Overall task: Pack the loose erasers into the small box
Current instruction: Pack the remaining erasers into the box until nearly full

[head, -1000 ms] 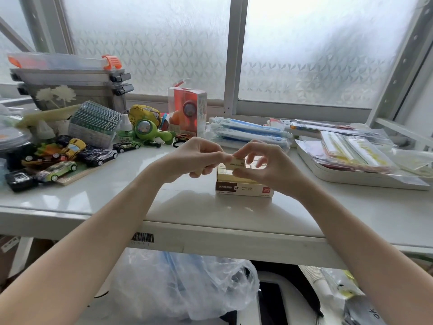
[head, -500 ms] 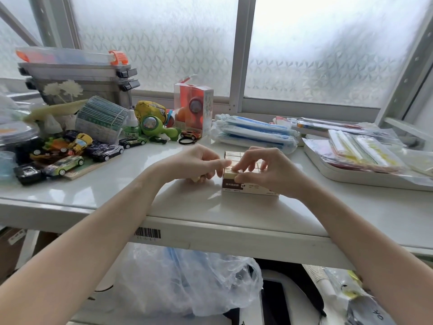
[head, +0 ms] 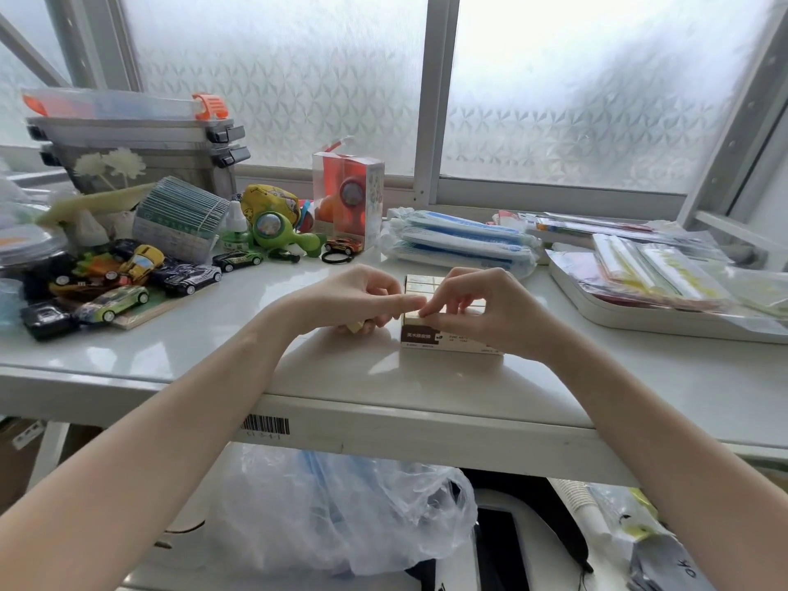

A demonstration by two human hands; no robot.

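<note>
**Both hands at the eraser box**

The small box [head: 443, 334] sits on the white table [head: 213, 356], rows of erasers [head: 422, 285] showing in its open top. The right hand [head: 482, 309] curls over the box's near-left corner, fingertips pinching an eraser there. The left hand [head: 358, 298] points its forefinger to that corner, its other fingers curled around a pale loose eraser [head: 356, 327]. Toy cars [head: 115, 300] crowd the table's left.

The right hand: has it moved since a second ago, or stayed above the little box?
Yes. The right hand has come down: earlier it was raised above the small box; now its fingers reach the box's near-left top corner, meeting the left hand.
</note>
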